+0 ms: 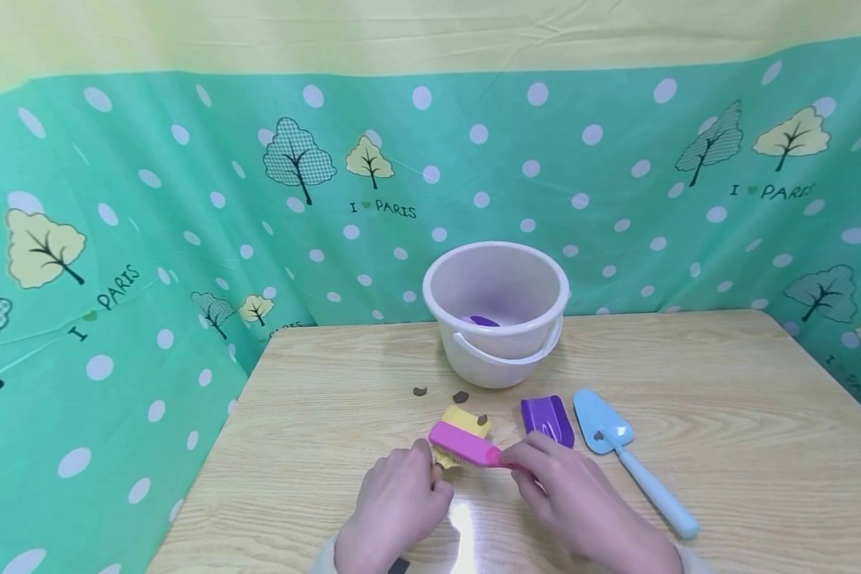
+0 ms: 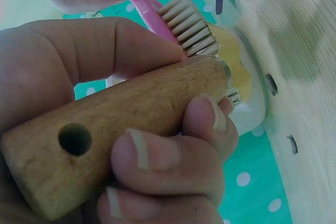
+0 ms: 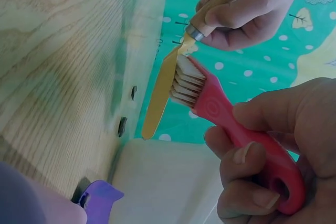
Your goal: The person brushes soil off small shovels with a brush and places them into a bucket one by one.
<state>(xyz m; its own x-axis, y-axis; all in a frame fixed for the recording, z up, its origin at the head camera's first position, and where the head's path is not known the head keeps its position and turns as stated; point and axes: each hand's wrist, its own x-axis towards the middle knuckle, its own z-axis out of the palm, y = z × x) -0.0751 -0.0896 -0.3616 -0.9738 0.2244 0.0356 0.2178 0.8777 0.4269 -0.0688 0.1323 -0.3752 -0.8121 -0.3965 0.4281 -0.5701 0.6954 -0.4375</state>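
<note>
My left hand grips the wooden handle of a small trowel with a yellow metal blade. In my right hand is a pink brush, held by its handle. Its pale bristles touch the face of the yellow blade in the right wrist view. Both tools are above the table, in front of the bucket. A small dark piece shows at the blade in the head view. The head view mostly hides the trowel's handle behind my left hand.
Behind the tools stands a white bucket with a purple thing inside. A purple scoop head and a light blue shovel lie to the right. Small dark pieces lie on the wooden table. A polka-dot cloth surrounds the table's back.
</note>
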